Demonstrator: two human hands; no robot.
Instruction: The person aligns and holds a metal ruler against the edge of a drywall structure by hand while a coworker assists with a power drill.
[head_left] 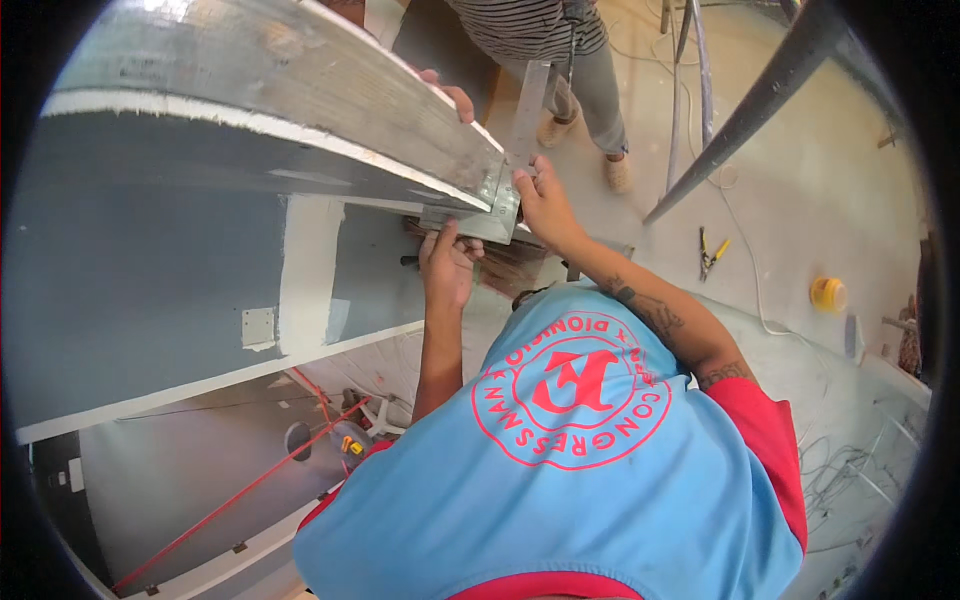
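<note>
A metal square (505, 215) lies against the end of a long metal-faced beam (330, 85), its graduated blade pointing away from me. My left hand (450, 262) is closed on the square's lower edge from below, thumb on the metal and the other fingers curled. On the right, my right hand (545, 205) grips the square near its corner, thumb on the near face. Its fingertips behind are partly hidden. Another person's fingers (455, 98) rest over the beam's far edge.
A person in striped top and grey trousers (600, 95) stands beyond the beam. Grey poles (745, 115) slant at the upper right. Yellow-handled pliers (712, 255), a yellow tub (828, 294) and a cable lie on the floor. A red cord (235, 500) stretches at lower left.
</note>
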